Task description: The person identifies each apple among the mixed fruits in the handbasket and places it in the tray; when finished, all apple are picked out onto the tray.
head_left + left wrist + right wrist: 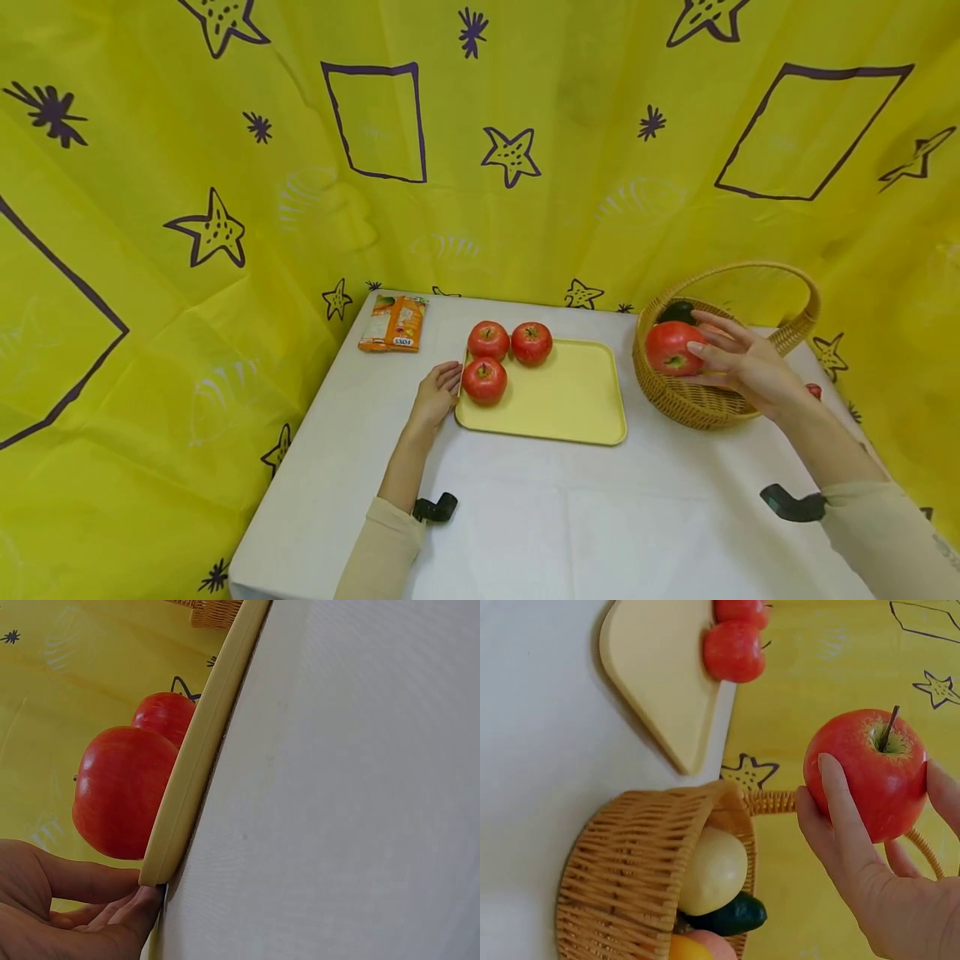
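Observation:
My right hand (750,371) holds a red apple (670,346) over the wicker basket (690,407), fingers and thumb on opposite sides of it. In the right wrist view the stem of this apple (866,780) points up. At the left edge of a pale yellow tray (558,404), my left hand (435,400) pinches the rim between thumb and fingers, as the left wrist view shows. Red apples sit grouped at the tray's left end: one at the front (484,382), one behind it (488,341) and one to the right (532,343).
Inside the basket lie a pale round fruit (714,871), a dark green one (727,915) and partly hidden orange and pink ones. The basket's tall handle (806,300) arches above it. An orange packet (393,323) lies at the back left. A small red thing (813,390) shows behind my right wrist.

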`<state>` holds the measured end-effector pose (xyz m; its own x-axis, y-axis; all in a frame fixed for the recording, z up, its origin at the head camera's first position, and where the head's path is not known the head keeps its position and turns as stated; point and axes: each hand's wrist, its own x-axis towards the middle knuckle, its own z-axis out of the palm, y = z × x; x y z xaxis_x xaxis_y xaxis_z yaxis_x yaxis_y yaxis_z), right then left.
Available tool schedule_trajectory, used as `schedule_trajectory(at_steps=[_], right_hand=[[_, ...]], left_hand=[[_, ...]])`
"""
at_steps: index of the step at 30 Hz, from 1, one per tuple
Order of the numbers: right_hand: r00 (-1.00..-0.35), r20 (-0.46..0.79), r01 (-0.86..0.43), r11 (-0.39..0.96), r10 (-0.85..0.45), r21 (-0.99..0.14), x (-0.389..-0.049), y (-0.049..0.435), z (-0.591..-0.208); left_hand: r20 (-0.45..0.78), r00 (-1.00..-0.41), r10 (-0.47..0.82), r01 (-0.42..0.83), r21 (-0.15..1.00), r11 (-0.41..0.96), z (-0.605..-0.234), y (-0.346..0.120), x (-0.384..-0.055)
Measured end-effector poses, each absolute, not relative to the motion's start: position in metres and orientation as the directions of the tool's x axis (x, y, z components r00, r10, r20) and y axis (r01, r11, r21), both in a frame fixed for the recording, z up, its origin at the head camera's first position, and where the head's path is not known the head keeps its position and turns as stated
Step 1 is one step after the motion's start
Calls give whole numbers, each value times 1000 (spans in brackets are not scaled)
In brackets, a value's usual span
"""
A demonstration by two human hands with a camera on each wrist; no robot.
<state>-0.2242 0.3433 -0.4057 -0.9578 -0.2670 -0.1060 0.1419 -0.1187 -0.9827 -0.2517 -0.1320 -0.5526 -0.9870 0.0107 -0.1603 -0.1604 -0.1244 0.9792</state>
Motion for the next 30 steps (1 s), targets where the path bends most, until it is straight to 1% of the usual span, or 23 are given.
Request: schedule_trajectory(at_steps=[12, 18, 21, 30], right_hand=[[-973, -93, 116, -100, -213, -988, -213, 318, -402], [-962, -48, 93, -158, -268, -983, -211, 301, -405], [-959, -57, 103, -154, -279, -983, -211, 294, -408], [-961, -96, 110, -41, -257, -993, -217, 268, -416]], left_hand=[[-162, -987, 10, -161, 977, -143, -549, -131, -250], [-175, -984, 11, -175, 977, -123, -552, -133, -251], [-172, -985, 11, -172, 979, -112, -555, -132, -250], [-164, -986, 13, -164, 981, -107, -555, -132, -252]])
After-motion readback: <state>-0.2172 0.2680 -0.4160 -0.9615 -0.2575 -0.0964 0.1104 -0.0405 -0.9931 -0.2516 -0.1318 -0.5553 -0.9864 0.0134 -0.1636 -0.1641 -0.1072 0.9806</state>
